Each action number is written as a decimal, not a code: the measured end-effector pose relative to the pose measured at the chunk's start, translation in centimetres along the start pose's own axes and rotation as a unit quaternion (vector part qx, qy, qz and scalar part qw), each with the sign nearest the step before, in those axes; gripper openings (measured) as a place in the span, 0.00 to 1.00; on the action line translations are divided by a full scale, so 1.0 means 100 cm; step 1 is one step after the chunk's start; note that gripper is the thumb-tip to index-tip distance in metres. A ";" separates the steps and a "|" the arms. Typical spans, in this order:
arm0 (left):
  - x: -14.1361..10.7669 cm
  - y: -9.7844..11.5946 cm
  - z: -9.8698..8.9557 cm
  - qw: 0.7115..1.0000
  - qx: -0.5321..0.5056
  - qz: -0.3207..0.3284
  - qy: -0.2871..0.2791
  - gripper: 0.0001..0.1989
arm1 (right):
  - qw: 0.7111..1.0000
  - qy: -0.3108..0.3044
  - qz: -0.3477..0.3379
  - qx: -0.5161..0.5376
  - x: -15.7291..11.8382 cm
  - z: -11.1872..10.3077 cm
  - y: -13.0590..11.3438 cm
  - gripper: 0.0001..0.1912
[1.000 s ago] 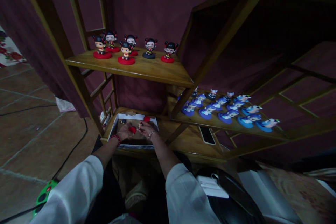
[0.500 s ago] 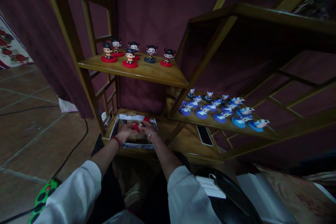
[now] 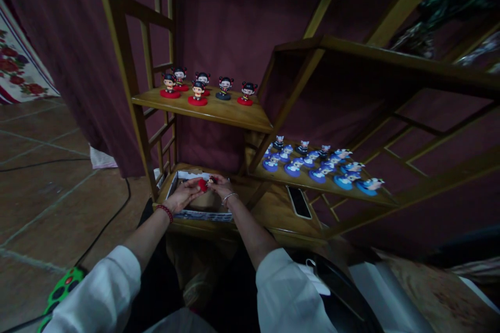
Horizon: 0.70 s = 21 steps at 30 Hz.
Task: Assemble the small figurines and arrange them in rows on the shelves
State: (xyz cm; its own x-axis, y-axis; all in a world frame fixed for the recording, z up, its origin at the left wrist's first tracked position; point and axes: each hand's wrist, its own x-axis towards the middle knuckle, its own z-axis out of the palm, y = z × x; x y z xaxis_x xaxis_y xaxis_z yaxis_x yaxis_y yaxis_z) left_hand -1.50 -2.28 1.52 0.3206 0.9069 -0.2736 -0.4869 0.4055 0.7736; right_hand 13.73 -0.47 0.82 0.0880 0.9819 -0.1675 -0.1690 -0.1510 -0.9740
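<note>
Above an open cardboard box (image 3: 213, 216) on the lowest shelf, a small figurine (image 3: 211, 180) with a red round base lies tilted sideways between my two hands. My left hand (image 3: 184, 195), with a red bead bracelet at the wrist, is closed on the base (image 3: 202, 185). The fingers of my right hand (image 3: 222, 187), which has a silvery bracelet, pinch the figurine near its head. Much of its body is covered by fingers. The inside of the box is dim and partly hidden behind my hands.
Several black-haired figurines (image 3: 198, 91) stand on the upper left shelf (image 3: 219, 114). Rows of purple and blue figurines (image 3: 294, 166) fill the right shelf. A phone (image 3: 299, 202) lies below them. Shelf posts and a slanted brace (image 3: 299, 91) frame the space.
My hands have risen slightly out of the box with the figurine, and its red base shows more clearly. The whole view has shifted a little.
</note>
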 end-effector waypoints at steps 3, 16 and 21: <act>-0.008 0.008 0.000 1.000 -0.008 0.010 -0.024 0.17 | 0.999 -0.022 -0.029 -0.008 -0.007 0.004 -0.012 0.19; -0.036 0.032 0.015 0.996 -0.029 0.057 -0.062 0.19 | 0.995 -0.043 -0.090 -0.023 -0.029 0.018 -0.045 0.20; -0.039 0.035 0.018 0.996 -0.029 0.055 -0.063 0.16 | 0.994 -0.039 -0.096 -0.034 -0.030 0.021 -0.047 0.21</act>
State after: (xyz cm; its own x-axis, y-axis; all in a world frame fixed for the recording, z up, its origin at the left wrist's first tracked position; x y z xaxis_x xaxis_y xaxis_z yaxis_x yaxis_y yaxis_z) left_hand -2.98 -4.67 6.31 0.3605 0.9259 -0.1128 -0.5691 0.3141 0.7599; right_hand 12.23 -2.47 6.20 0.0361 0.9989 0.0314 -0.0896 0.0346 -0.9954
